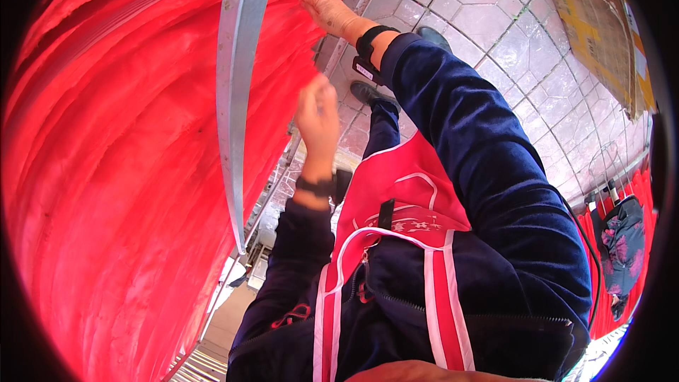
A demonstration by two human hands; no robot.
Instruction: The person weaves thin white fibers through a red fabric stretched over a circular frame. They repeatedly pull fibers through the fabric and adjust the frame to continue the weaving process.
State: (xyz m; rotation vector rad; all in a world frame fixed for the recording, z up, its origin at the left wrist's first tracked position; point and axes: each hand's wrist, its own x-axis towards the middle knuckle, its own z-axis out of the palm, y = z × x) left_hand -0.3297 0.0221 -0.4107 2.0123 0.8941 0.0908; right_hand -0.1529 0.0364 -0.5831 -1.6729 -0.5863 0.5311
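Your left hand pinches the red sheets' edge and your right hand grips it farther off; tugging unevenly near the metal bar could tear them.

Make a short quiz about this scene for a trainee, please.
1. True or false: both hands are at the edge of the red sheets.
2. What is on each wrist? A) a black band B) a white glove C) nothing
3. What grey thing hangs in front of the sheets?

Key
1. True: left hand and right hand both reach that edge.
2. A
3. A metal bar.
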